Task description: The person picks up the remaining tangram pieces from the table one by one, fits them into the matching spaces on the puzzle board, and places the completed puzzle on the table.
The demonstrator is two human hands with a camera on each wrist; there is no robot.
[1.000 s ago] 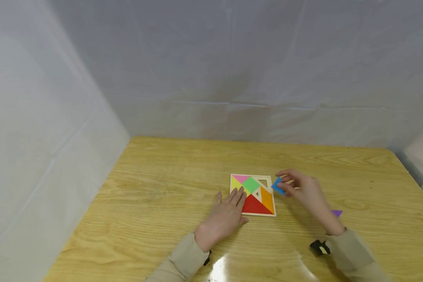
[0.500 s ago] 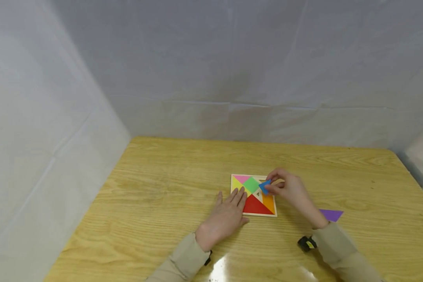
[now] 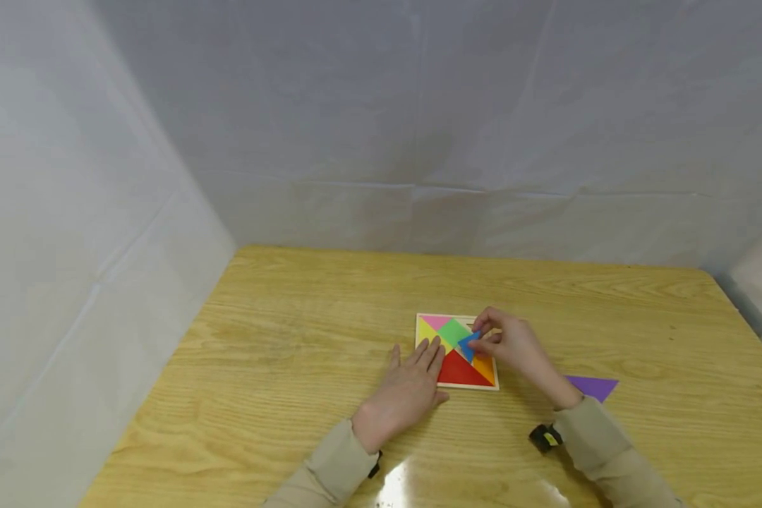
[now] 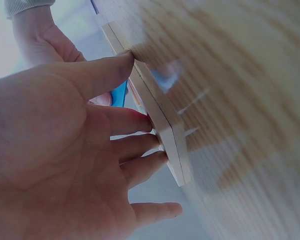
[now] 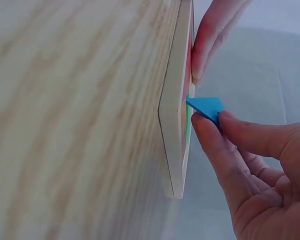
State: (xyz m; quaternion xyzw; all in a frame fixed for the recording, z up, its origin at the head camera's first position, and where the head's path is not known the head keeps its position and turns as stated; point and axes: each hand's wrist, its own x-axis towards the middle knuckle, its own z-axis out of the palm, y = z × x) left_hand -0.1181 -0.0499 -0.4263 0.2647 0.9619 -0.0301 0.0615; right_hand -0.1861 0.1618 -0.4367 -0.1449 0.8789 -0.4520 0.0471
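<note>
A square tangram board (image 3: 417,331) with a pale wooden frame lies on the table, holding pink, yellow, green, red and orange pieces. My right hand (image 3: 514,346) pinches a blue triangle piece (image 3: 466,346) between thumb and fingers over the middle of the board. In the right wrist view one corner of the blue triangle (image 5: 207,106) points at the board and looks to touch it, the rest tilted up. My left hand (image 3: 401,396) rests with straight fingers on the board's left side, over the yellow and red pieces. In the left wrist view its thumb touches the frame's edge (image 4: 162,117).
A purple piece (image 3: 593,386) lies on the wooden table (image 3: 292,339) to the right of the board, partly hidden by my right forearm. Pale sheeting (image 3: 355,106) hangs behind the table and along its left side.
My right hand has moved left with the blue triangle, from beside the board's right edge to over its middle. More of the purple piece shows. The left hand has stayed in place.
</note>
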